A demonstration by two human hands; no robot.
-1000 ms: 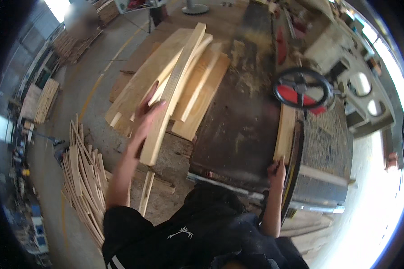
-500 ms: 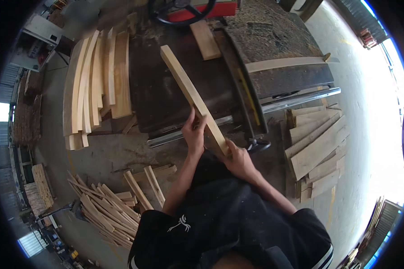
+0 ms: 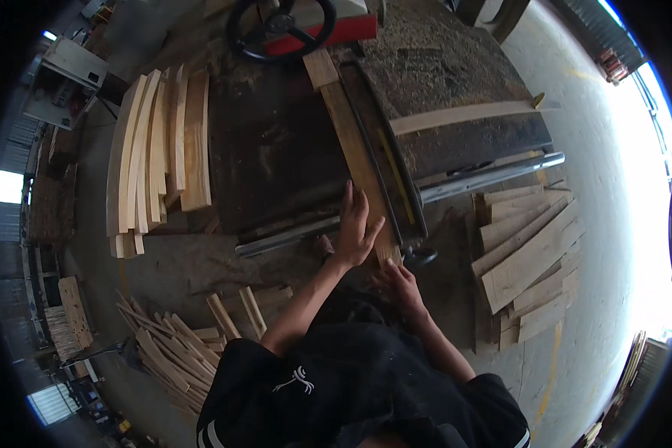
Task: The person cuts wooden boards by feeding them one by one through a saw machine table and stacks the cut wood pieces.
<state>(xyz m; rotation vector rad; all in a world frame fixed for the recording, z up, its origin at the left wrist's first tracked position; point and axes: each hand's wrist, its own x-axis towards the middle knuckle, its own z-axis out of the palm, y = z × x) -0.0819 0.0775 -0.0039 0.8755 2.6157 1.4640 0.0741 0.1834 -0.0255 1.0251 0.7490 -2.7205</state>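
A long wooden board (image 3: 355,142) lies on the dark metal machine table (image 3: 269,142), along the left side of a black fence (image 3: 377,142) with a yellow strip. Its far end meets, or nearly meets, a shorter wooden piece (image 3: 320,69) near the black handwheel (image 3: 281,28). My left hand (image 3: 357,233) rests against the board's left side and top, its fingers stretched and apart. At the near end, my right hand (image 3: 403,290) grips the board with the thumb on top; its other fingers are partly hidden underneath.
Several pale strips (image 3: 153,149) stand stacked left of the table. Wide planks (image 3: 530,254) are piled at the right, beside a metal rail (image 3: 493,178). Thin offcuts (image 3: 173,351) lie on the floor at lower left. Sawdust (image 3: 440,67) covers the far surface.
The board, held tilted across the table before, now lies along the fence behind the shorter piece. My left hand has moved right and its fingers have straightened on the board. The view has shifted slightly.
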